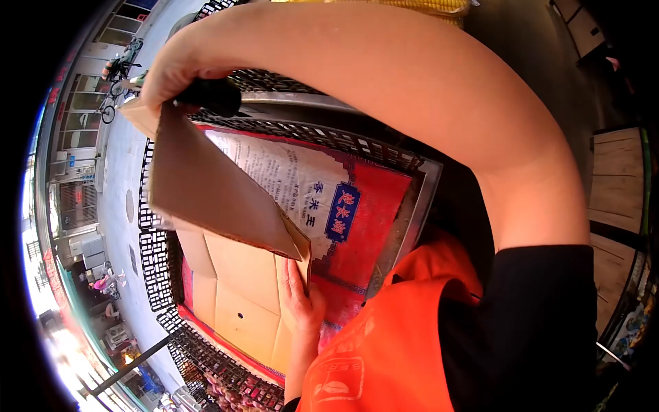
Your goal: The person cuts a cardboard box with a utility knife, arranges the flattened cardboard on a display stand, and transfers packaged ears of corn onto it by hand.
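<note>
My right hand (175, 75) reaches over the far end of a folded piece of cardboard (206, 182) and grips its edge; its fingers are partly hidden. Beside it is a dark object (218, 97) that I cannot make out. My left hand (302, 300) holds the near corner of the same cardboard, fingers straight and close together on one face. Below the raised flap, a lighter cardboard sheet (240, 288) with a small hole lies over a red and white printed rice sack (371, 220), inside a black plastic crate (156, 264).
A metal frame edge (427, 202) runs along the crate. Yellow corn (419, 5) shows at the top edge. Reddish produce (237, 397) lies below the crate. Brown boxes (618, 175) stand at the right. A street with bicycles (120, 72) and shopfronts extends at the left.
</note>
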Demonstrator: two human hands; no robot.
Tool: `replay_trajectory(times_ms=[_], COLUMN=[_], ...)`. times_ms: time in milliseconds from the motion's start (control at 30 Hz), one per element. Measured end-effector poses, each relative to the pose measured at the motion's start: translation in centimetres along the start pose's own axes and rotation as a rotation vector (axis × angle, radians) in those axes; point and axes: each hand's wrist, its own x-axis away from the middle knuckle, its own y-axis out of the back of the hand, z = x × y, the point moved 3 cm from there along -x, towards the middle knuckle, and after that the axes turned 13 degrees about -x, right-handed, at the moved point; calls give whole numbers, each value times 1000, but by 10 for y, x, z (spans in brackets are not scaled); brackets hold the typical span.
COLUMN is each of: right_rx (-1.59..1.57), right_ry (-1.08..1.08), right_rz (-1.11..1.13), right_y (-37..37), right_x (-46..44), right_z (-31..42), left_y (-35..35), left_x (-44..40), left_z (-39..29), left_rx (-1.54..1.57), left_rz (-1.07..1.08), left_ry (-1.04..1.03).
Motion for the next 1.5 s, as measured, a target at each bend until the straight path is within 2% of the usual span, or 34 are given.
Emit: replay_trajectory(times_ms=[33, 100, 167, 200, 233, 333, 400, 500, 567, 600, 633, 667, 700, 800, 867, 900, 933, 1000, 1067, 1100, 1200, 1267, 1300, 1400, 1500], right_rx=[-109, -314, -406, -398, -379, -93, 42, 191, 63, 195, 109, 168, 150, 154, -94, -470, -610, -721, -749, -800, -767, -683, -637, -551, -437], right_ry=[-12, 108, 86, 3, -39, -54, -73, -7, -78, -91, -107, -125, -142, 10, 79, 21, -34, -36, -53, -68, -123, -171, -195, -118, -141], right_rz=[54, 110, 76, 14, 31, -14, -72, -214, -181, -159, -85, -73, -76, -177, -122, 6, 18, -41, -93, -136, -111, -159, -183, -323, -410], right_y=[7, 17, 20, 21, 19, 8, 0, -13, -30, -41, -57, -73, -90, -123, -145, -162, -176, -204, -230, -243, -265, -260, -255, -224, -183], right_x=[13, 20, 12, 5, 10, 26, 25, 16, 16, 16, 12, 11, 17, 22, 19, 15, 16, 13, 16, 18, 24, 31, 34, 41, 44], right_z=[-7, -28, -39, -41, -37, -25, -25, -42, -54, -56, -71, -80, -85, -79, -87, -100, -107, -138, -173, -192, -231, -241, -246, -261, -270], left_y=[1, 7, 14, 19, 23, 22, 6, -11, -28, -42, -59, -72, -74, -70, -28, -26, -1, 11, 11, 8, -52, -80, -74, -82, -78], left_x=[3, 1, 7, 9, 6, 1, -1, -3, -1, 5, 16, 23, 25, 31, 11, 8, -4, -12, -8, -8, 31, 52, 44, 52, 50], left_z=[3, 5, 14, 18, 18, 22, 24, 10, -1, -1, 5, 11, 17, 52, 50, 60, 56, 81, 112, 116, 144, 159, 146, 156, 145], left_rx=[4, -40, -38, -41, -79, 32, 29, -55, -28, -5, 10, 27, 104, 879, 1315, 1599, 1930, 2008, 1451, 1283, 1285, 1132, 1131, 1144, 1320], left_rz=[0, -59, -63, -64, -93, 151, 121, 245, 329, 347, 411, 474, 548, 751, 465, 360, 170, 88, 48, 39, 52, 180, 68, 167, 79], left_ry=[14, -7, 48, 75, 50, 257, 143, 86, 67, 41, -8, -62, -42, 515, 592, 857, 228, 371, 833, 927, 1228, 1371, 1369, 1330, 1386])
